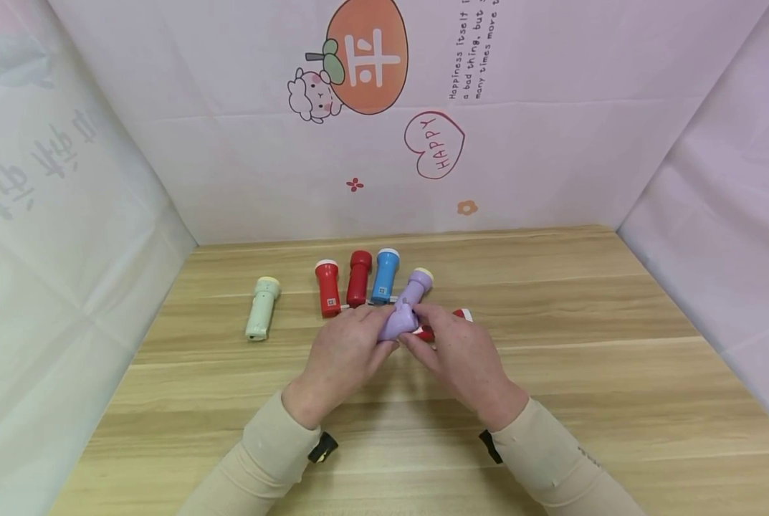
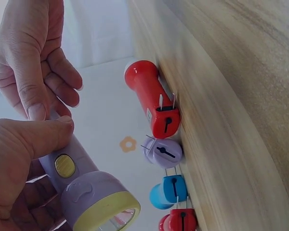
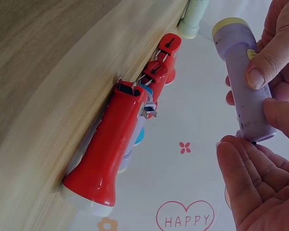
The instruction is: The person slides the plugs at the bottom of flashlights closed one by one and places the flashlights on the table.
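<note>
My left hand point(image 1: 348, 344) grips a purple flashlight point(image 1: 398, 326) around its barrel, thumb beside the yellow button in the left wrist view. Its yellow-rimmed head points away from my right hand. At the tail end my right hand point(image 3: 265, 178) pinches it between thumb and fingers, which hide most of that end. Beyond the hands a second purple flashlight point(image 1: 416, 283) lies on the table. A red flashlight point(image 3: 103, 149) with a white rim lies by my right hand, mostly covered by it in the head view; metal prongs stick out of its tail.
Left of the second purple flashlight lie a blue flashlight point(image 1: 385, 276), a dark red flashlight point(image 1: 358, 279) and a white-rimmed red flashlight point(image 1: 328, 288), prongs out. A pale green flashlight point(image 1: 263, 309) lies farther left on the wooden table point(image 1: 552, 301). Printed cloth point(image 1: 242, 165) encloses the back and sides.
</note>
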### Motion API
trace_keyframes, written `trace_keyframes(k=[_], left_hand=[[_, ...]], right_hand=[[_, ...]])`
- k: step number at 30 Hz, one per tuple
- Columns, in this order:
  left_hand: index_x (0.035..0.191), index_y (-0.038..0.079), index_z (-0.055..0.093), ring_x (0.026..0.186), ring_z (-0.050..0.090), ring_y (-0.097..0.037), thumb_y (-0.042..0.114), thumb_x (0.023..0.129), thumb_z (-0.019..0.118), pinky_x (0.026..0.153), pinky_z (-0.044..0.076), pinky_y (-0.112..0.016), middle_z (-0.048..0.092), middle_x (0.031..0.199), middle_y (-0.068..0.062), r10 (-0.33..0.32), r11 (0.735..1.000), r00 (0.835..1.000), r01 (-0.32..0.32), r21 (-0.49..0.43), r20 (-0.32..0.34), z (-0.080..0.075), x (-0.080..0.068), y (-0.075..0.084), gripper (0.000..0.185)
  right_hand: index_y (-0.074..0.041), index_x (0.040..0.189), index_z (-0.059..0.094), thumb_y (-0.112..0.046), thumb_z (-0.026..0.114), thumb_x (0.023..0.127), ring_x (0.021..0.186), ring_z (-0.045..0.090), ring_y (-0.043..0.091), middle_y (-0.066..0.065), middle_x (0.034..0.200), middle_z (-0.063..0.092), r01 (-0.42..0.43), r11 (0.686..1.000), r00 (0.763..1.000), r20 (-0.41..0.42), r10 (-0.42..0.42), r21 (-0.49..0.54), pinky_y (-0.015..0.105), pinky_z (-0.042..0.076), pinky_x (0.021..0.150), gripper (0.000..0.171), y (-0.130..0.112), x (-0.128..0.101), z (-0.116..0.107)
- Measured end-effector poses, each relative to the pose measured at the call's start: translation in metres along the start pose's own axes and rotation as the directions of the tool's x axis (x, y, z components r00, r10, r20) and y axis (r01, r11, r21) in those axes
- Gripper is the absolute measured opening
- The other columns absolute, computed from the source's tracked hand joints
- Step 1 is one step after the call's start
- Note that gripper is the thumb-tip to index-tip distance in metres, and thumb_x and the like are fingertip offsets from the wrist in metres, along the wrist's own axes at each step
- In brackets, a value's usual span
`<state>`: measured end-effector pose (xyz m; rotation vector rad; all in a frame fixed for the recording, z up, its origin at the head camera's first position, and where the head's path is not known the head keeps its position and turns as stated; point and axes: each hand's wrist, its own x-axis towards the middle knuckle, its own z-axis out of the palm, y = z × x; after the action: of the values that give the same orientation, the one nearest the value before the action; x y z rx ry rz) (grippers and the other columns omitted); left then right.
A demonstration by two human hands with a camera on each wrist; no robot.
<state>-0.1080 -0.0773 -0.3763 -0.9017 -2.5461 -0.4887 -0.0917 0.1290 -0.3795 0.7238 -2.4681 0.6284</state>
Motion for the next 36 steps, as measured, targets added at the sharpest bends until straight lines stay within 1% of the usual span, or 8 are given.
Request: trace_keyframes(k=[9,15,22,31,36], left_hand=[[0.132,0.004,0.069,0.101,0.073,-0.021,0.026,0.09,0.084,0.09,0.061,-0.036,0.076,0.119,-0.009,0.019,1.0,0.999,-0.019,0.003,-0.033,0.0001,-0.0003,0.0,0.05],[0.132,0.005,0.068,0.103,0.073,-0.021,0.027,0.088,0.086,0.092,0.061,-0.036,0.076,0.121,-0.008,0.013,1.0,0.999,-0.013,0.009,-0.035,0.0007,-0.0008,0.0002,0.052],[0.131,0.004,0.069,0.105,0.074,-0.022,0.026,0.087,0.087,0.093,0.061,-0.037,0.076,0.121,-0.008,0.022,1.0,0.998,-0.022,0.005,-0.056,0.0007,-0.0009,0.0014,0.052],[0.131,0.005,0.069,0.105,0.074,-0.022,0.028,0.087,0.087,0.091,0.061,-0.036,0.076,0.121,-0.008,0.041,0.999,0.997,-0.039,0.03,-0.066,0.0009,-0.0018,0.0013,0.053],[0.132,0.004,0.068,0.106,0.074,-0.022,0.027,0.088,0.086,0.091,0.061,-0.036,0.076,0.122,-0.008,0.039,0.998,0.997,-0.037,0.042,-0.061,0.0008,-0.0019,0.0017,0.053]], right_hand=[[0.001,0.126,0.064,-0.026,0.088,0.085,0.079,0.074,0.013,0.009,0.104,0.079,-0.003,1.0,1.0,-0.013,0.003,0.001,0.027,0.061,0.066,0.055,-0.0003,-0.0003,-0.0004],[0.001,0.126,0.065,-0.027,0.088,0.086,0.077,0.073,0.012,0.009,0.103,0.079,0.004,1.0,1.0,-0.017,-0.005,-0.006,0.026,0.061,0.065,0.053,-0.0011,0.0002,-0.001],[0.002,0.125,0.066,-0.026,0.088,0.086,0.075,0.073,0.013,0.009,0.101,0.079,0.002,1.0,1.0,-0.018,-0.002,-0.012,0.026,0.06,0.063,0.052,-0.0017,0.0004,-0.0007],[0.0,0.124,0.067,-0.024,0.089,0.084,0.074,0.072,0.012,0.007,0.098,0.079,-0.015,1.0,1.0,-0.013,0.015,-0.01,0.025,0.059,0.062,0.052,-0.0027,0.0001,0.0002],[-0.001,0.123,0.068,-0.023,0.09,0.084,0.075,0.072,0.014,0.007,0.097,0.079,-0.016,1.0,1.0,-0.019,0.016,0.0,0.026,0.059,0.063,0.05,-0.0026,0.0002,0.0003]])
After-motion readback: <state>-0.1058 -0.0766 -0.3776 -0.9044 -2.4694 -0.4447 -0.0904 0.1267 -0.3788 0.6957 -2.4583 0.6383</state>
